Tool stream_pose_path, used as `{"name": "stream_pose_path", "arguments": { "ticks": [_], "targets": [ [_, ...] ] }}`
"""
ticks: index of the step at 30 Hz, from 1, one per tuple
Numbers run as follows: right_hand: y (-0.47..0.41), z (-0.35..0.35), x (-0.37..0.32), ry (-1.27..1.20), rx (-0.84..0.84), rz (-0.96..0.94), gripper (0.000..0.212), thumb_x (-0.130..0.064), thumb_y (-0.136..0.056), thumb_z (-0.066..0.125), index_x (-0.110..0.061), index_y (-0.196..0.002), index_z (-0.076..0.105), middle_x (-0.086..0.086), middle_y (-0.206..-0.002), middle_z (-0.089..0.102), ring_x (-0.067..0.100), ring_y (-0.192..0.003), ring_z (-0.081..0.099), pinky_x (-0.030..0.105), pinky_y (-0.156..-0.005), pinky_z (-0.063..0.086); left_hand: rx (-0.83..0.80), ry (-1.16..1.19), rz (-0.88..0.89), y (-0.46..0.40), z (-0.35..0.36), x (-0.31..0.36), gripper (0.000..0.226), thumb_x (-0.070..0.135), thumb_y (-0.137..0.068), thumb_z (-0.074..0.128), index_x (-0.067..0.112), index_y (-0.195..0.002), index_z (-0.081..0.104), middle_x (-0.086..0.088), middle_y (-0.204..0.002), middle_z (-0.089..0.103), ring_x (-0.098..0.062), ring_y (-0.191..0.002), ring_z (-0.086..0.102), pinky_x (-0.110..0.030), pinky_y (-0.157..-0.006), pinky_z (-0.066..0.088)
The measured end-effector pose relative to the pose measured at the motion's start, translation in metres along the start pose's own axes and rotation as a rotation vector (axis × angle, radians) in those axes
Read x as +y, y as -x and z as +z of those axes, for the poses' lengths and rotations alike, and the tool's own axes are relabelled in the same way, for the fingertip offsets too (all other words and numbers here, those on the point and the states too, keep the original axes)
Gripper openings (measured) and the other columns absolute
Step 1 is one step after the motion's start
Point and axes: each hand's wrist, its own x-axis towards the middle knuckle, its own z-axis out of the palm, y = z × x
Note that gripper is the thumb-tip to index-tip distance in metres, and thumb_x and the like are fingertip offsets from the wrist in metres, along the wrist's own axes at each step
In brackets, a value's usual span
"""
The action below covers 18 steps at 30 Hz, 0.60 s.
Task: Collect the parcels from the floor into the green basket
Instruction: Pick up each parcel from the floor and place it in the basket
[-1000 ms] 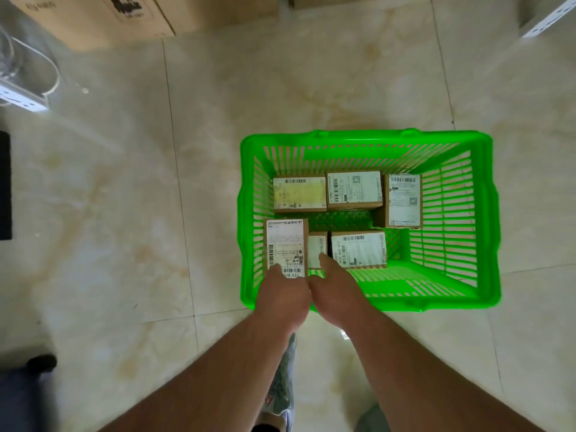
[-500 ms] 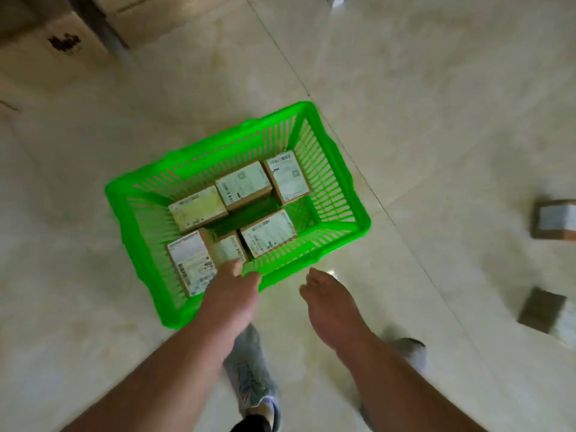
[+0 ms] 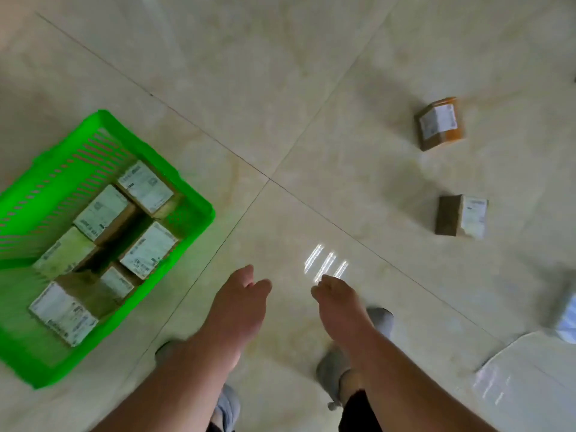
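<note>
- Basket [image 3: 199, 210]: green, slatted, on the floor [image 3: 280, 88] at your 9 o'clock, well apart from both hands.
- Parcels in basket: six brown boxes with white labels, lying in two rough rows. The nearest one [image 3: 64, 310] sits at the basket's 6 o'clock end; the farthest [image 3: 146, 187] sits at its 1 o'clock corner.
- Loose parcels: one [image 3: 440, 123] on the floor at your 1 o'clock, tilted, label up. A second [image 3: 461, 216] at your 2 o'clock, label on its right face. The two are well apart from each other and from the basket.
- Left hand [image 3: 240, 304]: empty, fingers loosely bent, hovering over the floor at 6 o'clock, to the right of the basket.
- Right hand [image 3: 339, 304]: empty, fingers loosely curled, beside the left hand but not touching it.
- Shoes [image 3: 332, 366]: grey, yours, seen below your forearms.
- Blurred white items [image 3: 530, 369]: at your 4 o'clock by the frame edge; you cannot tell what they are.
- Floor: pale glossy tiles with a light reflection just ahead of your right hand.
</note>
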Motion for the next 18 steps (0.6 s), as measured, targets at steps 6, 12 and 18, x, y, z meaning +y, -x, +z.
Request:
{"name": "stream_pose_path", "arguments": {
  "ticks": [6,12,18],
  "targets": [
    [-0.020,-0.123,0.039,-0.091,0.112,0.075,0.011,-0.030,-0.081,0.055,-0.019,-0.077,0.053,-0.002,-0.064,0.049,0.024,-0.064,0.047,0.033,-0.068,0.037,-0.079,-0.117,0.025,0.019,0.111,0.055,0.059,0.025,-0.097,0.058,0.021,-0.154,0.041,0.001,-0.157,0.046,-0.017,-0.142,0.044,-0.029,-0.108,0.032],
    [-0.023,-0.240,0.066,-0.148,0.155,0.089,0.009,-0.017,-0.088,0.055,-0.012,-0.084,0.061,0.011,-0.079,0.057,0.031,-0.079,0.054,0.033,-0.066,0.039,-0.118,-0.183,0.045,0.048,0.198,0.107,0.059,0.024,-0.097,0.058,0.020,-0.153,0.042,0.001,-0.156,0.046,-0.018,-0.139,0.047,-0.034,-0.112,0.037],
    [-0.036,-0.317,0.088,-0.099,0.241,0.154,0.036,-0.016,-0.096,0.051,0.002,-0.126,0.056,0.024,-0.128,0.061,0.040,-0.117,0.056,0.042,-0.098,0.046,-0.177,-0.222,0.052,0.060,0.254,0.131,0.055,0.025,-0.096,0.057,0.018,-0.150,0.045,-0.002,-0.151,0.052,-0.021,-0.134,0.051,-0.039,-0.114,0.038]
  ]
}}
